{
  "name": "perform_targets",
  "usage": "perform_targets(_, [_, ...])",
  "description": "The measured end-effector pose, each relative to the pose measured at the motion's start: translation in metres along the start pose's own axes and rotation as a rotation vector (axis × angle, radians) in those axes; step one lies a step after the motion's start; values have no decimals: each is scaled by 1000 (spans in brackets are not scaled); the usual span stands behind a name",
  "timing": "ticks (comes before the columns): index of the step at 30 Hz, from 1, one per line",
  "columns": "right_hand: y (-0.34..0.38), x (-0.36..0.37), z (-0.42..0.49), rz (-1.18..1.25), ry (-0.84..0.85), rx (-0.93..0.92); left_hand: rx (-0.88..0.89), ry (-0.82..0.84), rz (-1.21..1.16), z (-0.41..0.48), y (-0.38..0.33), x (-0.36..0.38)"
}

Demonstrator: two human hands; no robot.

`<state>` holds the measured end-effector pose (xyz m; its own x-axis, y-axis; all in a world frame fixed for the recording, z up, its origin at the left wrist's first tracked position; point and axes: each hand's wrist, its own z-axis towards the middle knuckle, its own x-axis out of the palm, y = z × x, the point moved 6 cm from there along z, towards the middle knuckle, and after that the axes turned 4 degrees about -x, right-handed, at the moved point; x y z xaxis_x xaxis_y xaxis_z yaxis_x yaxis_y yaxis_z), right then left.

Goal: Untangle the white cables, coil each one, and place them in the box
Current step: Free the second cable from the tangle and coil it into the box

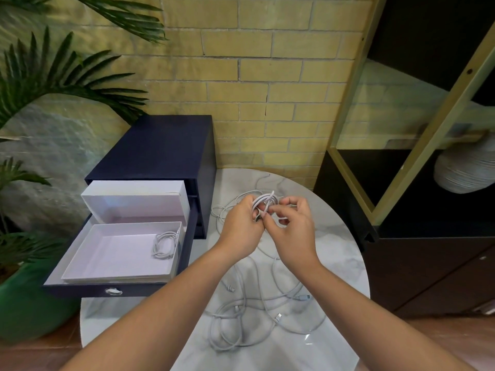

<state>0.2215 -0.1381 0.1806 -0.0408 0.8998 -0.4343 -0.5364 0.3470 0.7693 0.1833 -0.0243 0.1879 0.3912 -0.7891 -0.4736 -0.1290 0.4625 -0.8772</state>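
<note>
Nearest, a tangle of loose cables (pixel 257 311) sprawls over the marble counter (pixel 345 277), loops crossing one another, several plugs lying bare among them. Both forearms reach over this tangle.

Above the counter's middle, the left hand (pixel 241 223) has its grip closed around a small coil (pixel 263 200) of white cable, fingers wrapped through the loops. The right hand (pixel 294 223) meets it just beside, thumb and forefinger pinched on a strand at the coil's edge, the other fingers curled loosely. Thin strands trail from the coil down to the counter behind the hands.

To the left, a dark drawer (pixel 117 290) stands pulled out from a navy cabinet (pixel 160 145). In it lies a shallow white box (pixel 112 253), and one coiled cable (pixel 164 243) rests in the box's right end. A second white box (pixel 134 202) sits tilted behind it.

Farther off are a brick wall (pixel 254 76), palm fronds (pixel 53 76) at left, and a dark shelf (pixel 428 129) at right.
</note>
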Motion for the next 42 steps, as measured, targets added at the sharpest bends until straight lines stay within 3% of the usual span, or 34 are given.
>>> perform_targets(3, [-4,1,2,67,27,89,25,-47,111,-1,-1,0])
perform_targets(9, [-8,3,3,250,162,353,134,-190,602,0,4,-8])
perform_targets(14, [-5,8,1,581,371,635,159,-141,674,1,13,-14])
perform_targets(18, [-5,4,12,491,463,591,167,-11,570,-1,14,-8])
perform_targets(24, [-7,-3,13,402,615,541,19,129,327,-6,14,-15])
perform_targets(29, [-7,2,10,456,555,467,-58,98,177,-6,23,-10])
perform_targets(36, [-5,6,8,169,554,266,-188,92,-110,-1,25,-5])
perform_targets(42, [2,-1,15,160,603,204,-308,74,-196,0,26,-8])
